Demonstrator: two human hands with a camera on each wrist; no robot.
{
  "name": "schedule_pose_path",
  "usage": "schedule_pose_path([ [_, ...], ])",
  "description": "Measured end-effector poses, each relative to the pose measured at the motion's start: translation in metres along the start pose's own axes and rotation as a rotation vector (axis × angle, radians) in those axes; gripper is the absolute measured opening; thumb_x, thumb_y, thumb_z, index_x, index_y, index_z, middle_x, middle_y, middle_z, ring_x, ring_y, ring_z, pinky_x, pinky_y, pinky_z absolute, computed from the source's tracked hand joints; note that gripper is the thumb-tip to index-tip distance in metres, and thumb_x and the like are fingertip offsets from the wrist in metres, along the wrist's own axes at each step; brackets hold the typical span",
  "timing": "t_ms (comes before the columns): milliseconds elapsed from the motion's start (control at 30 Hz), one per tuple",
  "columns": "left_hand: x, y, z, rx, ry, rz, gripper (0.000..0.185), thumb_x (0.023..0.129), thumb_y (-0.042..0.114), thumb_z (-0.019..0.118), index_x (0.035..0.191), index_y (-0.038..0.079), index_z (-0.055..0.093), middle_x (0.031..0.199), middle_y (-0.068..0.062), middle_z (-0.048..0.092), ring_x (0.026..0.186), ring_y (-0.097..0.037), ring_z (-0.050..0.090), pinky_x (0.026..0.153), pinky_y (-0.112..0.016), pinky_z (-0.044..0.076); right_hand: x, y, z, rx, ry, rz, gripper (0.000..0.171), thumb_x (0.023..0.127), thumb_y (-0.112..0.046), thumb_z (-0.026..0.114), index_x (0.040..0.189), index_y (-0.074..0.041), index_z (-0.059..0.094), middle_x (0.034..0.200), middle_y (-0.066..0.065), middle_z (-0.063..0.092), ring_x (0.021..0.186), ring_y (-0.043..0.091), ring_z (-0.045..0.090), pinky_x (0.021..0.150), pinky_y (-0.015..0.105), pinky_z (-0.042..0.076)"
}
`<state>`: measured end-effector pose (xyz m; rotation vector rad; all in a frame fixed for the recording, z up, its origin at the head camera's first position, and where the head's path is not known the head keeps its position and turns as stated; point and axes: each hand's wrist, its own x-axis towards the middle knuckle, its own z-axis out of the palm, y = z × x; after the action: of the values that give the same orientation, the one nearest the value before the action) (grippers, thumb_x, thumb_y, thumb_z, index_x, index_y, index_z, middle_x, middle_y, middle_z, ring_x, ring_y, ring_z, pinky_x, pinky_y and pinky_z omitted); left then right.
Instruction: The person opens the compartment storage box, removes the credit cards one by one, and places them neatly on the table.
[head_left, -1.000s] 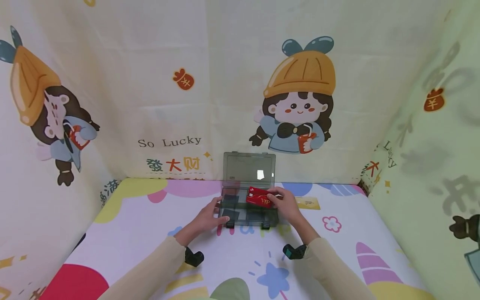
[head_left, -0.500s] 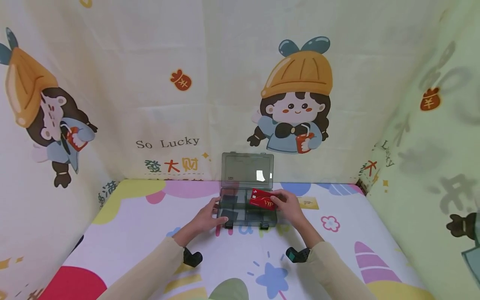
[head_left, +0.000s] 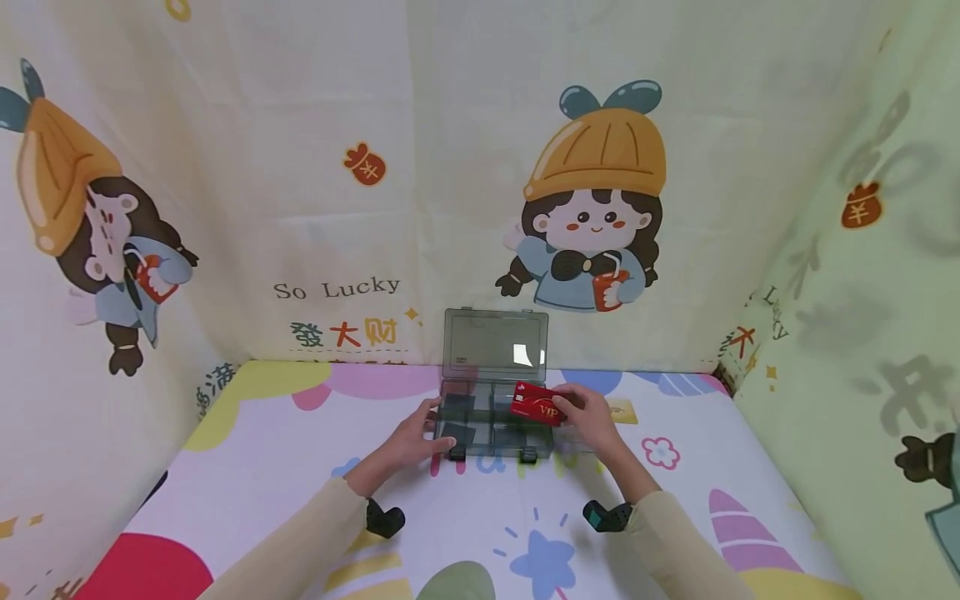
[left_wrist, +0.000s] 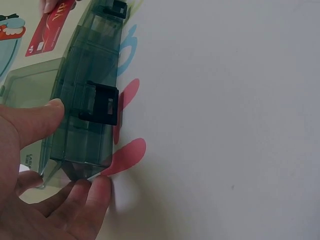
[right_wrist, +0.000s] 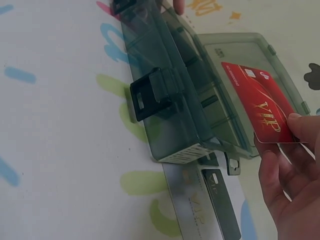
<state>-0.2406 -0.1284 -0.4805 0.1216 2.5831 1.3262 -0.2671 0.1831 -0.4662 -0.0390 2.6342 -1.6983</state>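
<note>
A translucent grey-green compartment box (head_left: pixel 483 446) stands on the table, its lid (head_left: pixel 495 343) raised against the backdrop. My left hand (head_left: pixel 411 437) holds the box's left end, thumb (left_wrist: pixel 40 122) over the front edge and fingers (left_wrist: pixel 95 200) against the end wall. Thumb and fingers of my right hand (head_left: pixel 596 418) pinch a red VIP card (right_wrist: pixel 257 102) by one end. The card is tilted above the box's right half, overlapping its back right compartment in the head view. Dark flat pieces (head_left: pixel 457 435) show in the compartments.
Right of the box lie a gold card (head_left: pixel 621 411), a silver card (right_wrist: pixel 192 200) and a dark VIP card (right_wrist: pixel 220 200), partly behind my right hand in the head view. Two black latches (right_wrist: pixel 150 95) stick out from the box front. The patterned cloth backdrop (head_left: pixel 450 225) stands close behind.
My right hand has drawn the red card to the right, from over the middle of the box to over its right side. The left hand stays at the box's left end.
</note>
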Motion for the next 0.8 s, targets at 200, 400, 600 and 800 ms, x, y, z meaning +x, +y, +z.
schedule_pose_path([
  [200, 0.001, 0.0, 0.001, -0.004, -0.005, -0.003, 0.078, 0.085, 0.024, 0.074, 0.149, 0.013, 0.029, 0.136, -0.016, 0.052, 0.126, -0.034, 0.051, 0.101, -0.055, 0.047, -0.002, 0.002, -0.01, -0.011, 0.006, 0.023, 0.029, 0.096, -0.021, 0.06, 0.123, -0.009, 0.063, 0.132, 0.016, 0.058, 0.116, 0.033, 0.054, 0.083, 0.033, 0.058],
  [400, 0.002, -0.003, 0.0, 0.003, 0.008, -0.003, 0.078, 0.085, 0.024, 0.074, 0.149, 0.013, 0.03, 0.133, -0.016, 0.054, 0.125, -0.034, 0.052, 0.099, -0.055, 0.048, -0.003, 0.005, -0.018, -0.004, 0.003, 0.051, 0.031, 0.097, -0.023, 0.058, 0.124, -0.009, 0.062, 0.136, 0.016, 0.054, 0.12, 0.034, 0.052, 0.083, 0.03, 0.057],
  [600, 0.004, -0.004, 0.001, 0.015, 0.004, 0.006, 0.077, 0.086, 0.024, 0.073, 0.149, 0.012, 0.03, 0.133, -0.016, 0.054, 0.124, -0.034, 0.052, 0.099, -0.055, 0.048, -0.002, 0.01, -0.022, -0.007, 0.003, 0.077, 0.032, 0.097, -0.025, 0.058, 0.125, -0.01, 0.061, 0.135, 0.016, 0.054, 0.118, 0.033, 0.052, 0.081, 0.027, 0.056],
  [800, 0.005, -0.004, 0.001, 0.011, 0.002, 0.018, 0.076, 0.086, 0.024, 0.073, 0.148, 0.011, 0.03, 0.131, -0.015, 0.055, 0.124, -0.034, 0.053, 0.099, -0.055, 0.048, -0.003, 0.012, -0.027, -0.022, 0.011, 0.063, 0.034, 0.097, -0.027, 0.058, 0.126, -0.008, 0.061, 0.134, 0.017, 0.055, 0.117, 0.033, 0.053, 0.08, 0.027, 0.056],
])
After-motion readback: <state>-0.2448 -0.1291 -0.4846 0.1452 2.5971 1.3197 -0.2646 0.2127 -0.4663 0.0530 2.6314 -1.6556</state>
